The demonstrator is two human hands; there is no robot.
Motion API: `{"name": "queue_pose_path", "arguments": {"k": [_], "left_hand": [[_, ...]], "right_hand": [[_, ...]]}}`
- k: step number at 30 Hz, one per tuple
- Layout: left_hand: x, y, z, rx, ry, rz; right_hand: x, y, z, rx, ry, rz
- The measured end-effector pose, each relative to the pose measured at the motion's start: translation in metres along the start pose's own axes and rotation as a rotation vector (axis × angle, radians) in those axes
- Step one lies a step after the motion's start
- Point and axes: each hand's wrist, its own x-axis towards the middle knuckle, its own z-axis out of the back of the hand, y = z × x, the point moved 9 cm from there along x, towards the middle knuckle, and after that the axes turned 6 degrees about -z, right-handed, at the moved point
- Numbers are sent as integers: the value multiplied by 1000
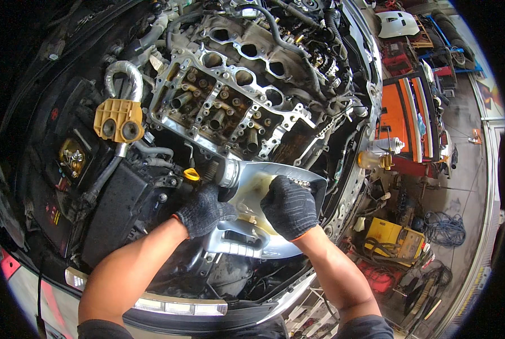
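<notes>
A grey-blue plastic jug [286, 248] lies on its side over the front of the engine bay, its upper side cut away and yellowish liquid inside. My left hand [203, 212], in a dark knit glove, is curled against the jug's left edge below its neck [228, 173]. Over the opening is my right hand [290, 208], gloved the same way and closed in a fist. Small metal bits show beyond its knuckles; what the fingers hold is hidden. Just beyond the jug sits the uncovered cylinder head [224, 107], its valve gear bare.
A yellow dipstick handle [191, 174] stands beside my left hand. A tan two-holed part [118, 120] with a foil-wrapped hose lies at the left. Small metal parts fill a tray [72, 157]. An orange tool cart [396, 121] and a yellow machine [396, 240] stand on the right.
</notes>
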Motion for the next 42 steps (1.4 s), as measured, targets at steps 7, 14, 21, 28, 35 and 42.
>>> {"name": "queue_pose_path", "arguments": {"k": [7, 14, 21, 28, 35, 42], "left_hand": [[1, 1, 2, 128, 15, 30], [3, -14, -1, 156, 37, -82], [-1, -25, 2, 134, 36, -6], [0, -16, -2, 92, 44, -35], [2, -12, -11, 220, 48, -203], [0, -17, -4, 65, 54, -67]], "right_hand": [[-4, -29, 11, 1105, 257, -195], [88, -37, 42, 792, 23, 105], [171, -2, -14, 128, -57, 431], [180, -4, -39, 30, -17, 386], [175, -6, -37, 145, -7, 330], [186, -2, -42, -40, 21, 191]]}}
